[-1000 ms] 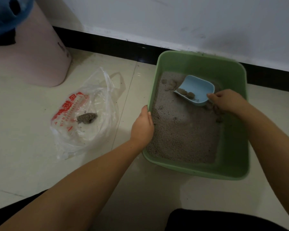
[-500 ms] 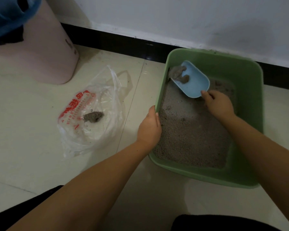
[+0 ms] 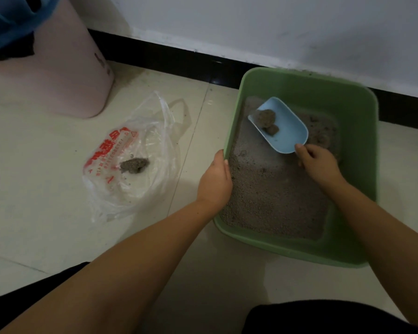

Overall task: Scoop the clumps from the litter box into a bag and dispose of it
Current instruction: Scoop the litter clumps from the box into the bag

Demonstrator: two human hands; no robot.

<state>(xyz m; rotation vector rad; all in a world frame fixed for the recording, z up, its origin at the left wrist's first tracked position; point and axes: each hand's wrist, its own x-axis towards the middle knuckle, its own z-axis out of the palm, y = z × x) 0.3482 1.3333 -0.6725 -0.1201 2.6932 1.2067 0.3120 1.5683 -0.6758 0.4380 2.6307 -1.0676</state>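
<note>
On the tiled floor (image 3: 46,201) against the wall, through the head camera, I see the green litter box (image 3: 357,150) with grey litter (image 3: 270,189) spread across its bottom. My left hand (image 3: 214,182) grips the box's left rim, fingers curled over the edge. My right hand (image 3: 320,163) sits inside the box, fingers closed round the handle end of the pale blue scoop (image 3: 285,133) — the handle itself is hidden under the hand. Two clumps (image 3: 267,121) lie in the scoop's bowl, held above the litter near the far left corner. Left of the box lies a clear plastic bag (image 3: 135,160) with red print, spread open on the floor with one clump (image 3: 133,164) already in it. Further left stands a pink bin (image 3: 65,68) — something blue (image 3: 5,22) hangs over its top.
</note>
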